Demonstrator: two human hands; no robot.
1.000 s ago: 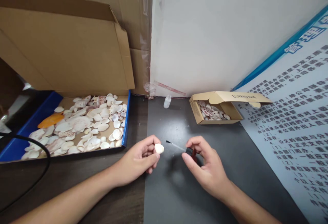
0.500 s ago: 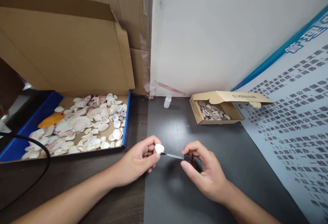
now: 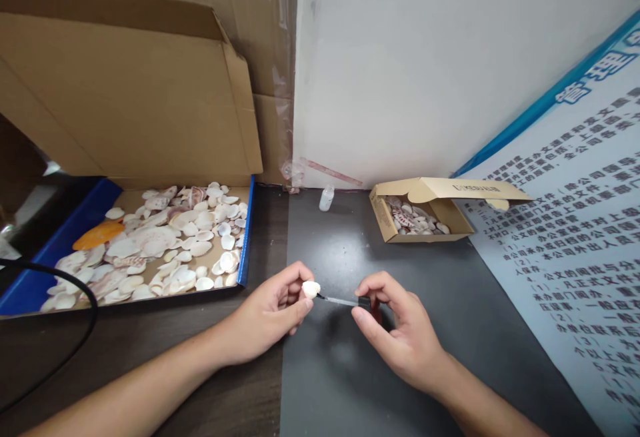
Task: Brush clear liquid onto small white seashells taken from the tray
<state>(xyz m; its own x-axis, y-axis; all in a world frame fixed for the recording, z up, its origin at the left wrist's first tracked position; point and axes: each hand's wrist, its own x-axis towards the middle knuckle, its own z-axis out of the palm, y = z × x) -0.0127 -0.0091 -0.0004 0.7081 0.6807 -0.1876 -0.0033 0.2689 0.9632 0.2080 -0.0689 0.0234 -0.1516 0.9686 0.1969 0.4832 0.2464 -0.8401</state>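
My left hand (image 3: 283,304) pinches a small white seashell (image 3: 311,289) between thumb and fingertips, above the edge of the dark grey mat. Facing it, my right hand (image 3: 395,330) grips a small brush (image 3: 341,301) by its black cap-like handle. The brush has a clear, thin stem and a dark tip, which points left at the shell's lower right edge. Whether the tip touches the shell is hard to make out. Beyond both hands a little clear bottle (image 3: 327,198) stands upright on the mat.
At left, a blue-edged cardboard box (image 3: 244,244) with its lid raised holds many shells and an orange piece (image 3: 99,235). A smaller open carton (image 3: 425,238) with shells stands at the back right. A black cable (image 3: 93,310) loops at far left. A printed poster (image 3: 575,224) lines the right.
The shell has turned slightly in my left fingers, and the brush tip has shifted a little up and right along its edge. Both hands stay nearly in place.
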